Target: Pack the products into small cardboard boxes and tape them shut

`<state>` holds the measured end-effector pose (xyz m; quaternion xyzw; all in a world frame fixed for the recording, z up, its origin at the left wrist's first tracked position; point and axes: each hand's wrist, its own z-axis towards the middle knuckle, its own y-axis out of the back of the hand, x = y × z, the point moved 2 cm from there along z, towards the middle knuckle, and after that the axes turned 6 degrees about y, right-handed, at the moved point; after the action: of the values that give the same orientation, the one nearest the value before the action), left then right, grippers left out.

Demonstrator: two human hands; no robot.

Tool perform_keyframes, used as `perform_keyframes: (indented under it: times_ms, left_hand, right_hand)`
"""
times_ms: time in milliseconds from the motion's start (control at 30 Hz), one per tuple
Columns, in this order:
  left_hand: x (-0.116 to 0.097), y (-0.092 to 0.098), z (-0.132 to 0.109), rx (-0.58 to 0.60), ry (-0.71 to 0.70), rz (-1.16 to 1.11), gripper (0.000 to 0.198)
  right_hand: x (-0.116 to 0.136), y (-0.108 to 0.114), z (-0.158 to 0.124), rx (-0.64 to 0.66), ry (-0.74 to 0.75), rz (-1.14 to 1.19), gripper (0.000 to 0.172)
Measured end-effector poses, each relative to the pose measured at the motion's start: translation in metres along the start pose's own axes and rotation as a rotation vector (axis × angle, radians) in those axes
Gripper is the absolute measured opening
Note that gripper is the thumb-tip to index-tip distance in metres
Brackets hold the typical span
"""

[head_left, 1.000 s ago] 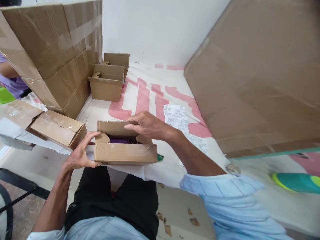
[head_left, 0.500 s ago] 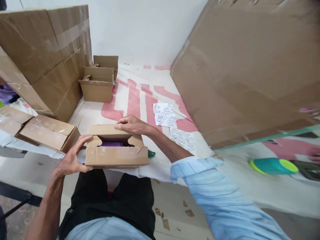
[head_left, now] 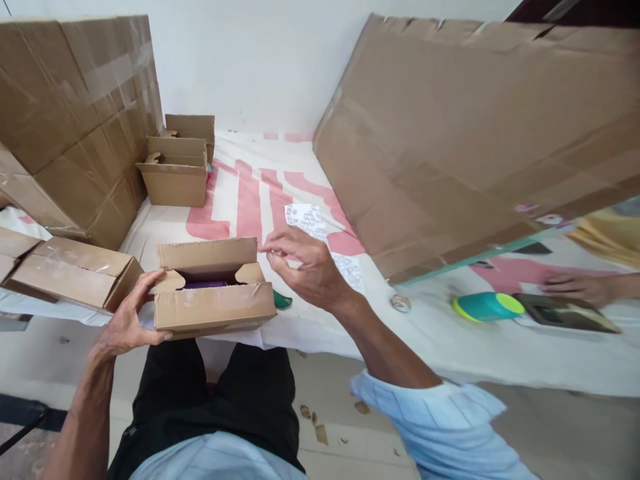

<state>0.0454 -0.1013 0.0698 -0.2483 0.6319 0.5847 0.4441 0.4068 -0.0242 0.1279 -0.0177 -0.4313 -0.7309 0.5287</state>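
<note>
A small brown cardboard box [head_left: 215, 310] sits at the table's front edge with its top flaps up. Inside it, part of a purple item [head_left: 205, 285] shows; the rest is hidden by the flaps. My left hand [head_left: 133, 313] grips the box's left end, thumb low on the front and fingers over the side. Just off the box's upper right corner, my right hand [head_left: 307, 267] hovers with loosely bent fingers apart and nothing visible in them. A green object [head_left: 281, 301] pokes out beside the box's right end.
Taped boxes [head_left: 75, 270] lie at left, below a large carton [head_left: 80, 120]. Two open boxes [head_left: 177, 183] stand behind. Printed papers [head_left: 305, 217] lie mid-table. A big cardboard panel [head_left: 450, 147], a teal-and-lime object [head_left: 483, 307], a dark device [head_left: 565, 312] and another person's hand [head_left: 580, 287] are at right.
My right hand has let go of the box's back flap and moved right, away from it. My left hand keeps its hold. The view has swung to the right.
</note>
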Motion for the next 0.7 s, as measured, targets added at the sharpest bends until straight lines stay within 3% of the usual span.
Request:
perform_keyframes:
  times_ms: [133,233,467,700]
  left_hand:
    - [0.001,0.000,0.002,0.002,0.007,-0.046,0.115]
    - [0.002,-0.001,0.002,-0.003,0.023,-0.069,0.117]
    - [0.002,0.000,0.003,-0.019,0.025,-0.061,0.117]
    - [0.001,0.000,0.003,-0.021,0.030,-0.058,0.114]
  right_hand:
    - [0.006,-0.003,-0.024,0.188,0.048,0.045,0.023]
    - [0.007,-0.004,-0.031,0.243,0.028,0.042,0.020]
    - [0.009,-0.009,-0.035,0.140,0.059,0.051,0.020]
    - [0.014,-0.014,-0.034,0.144,0.050,0.126,0.017]
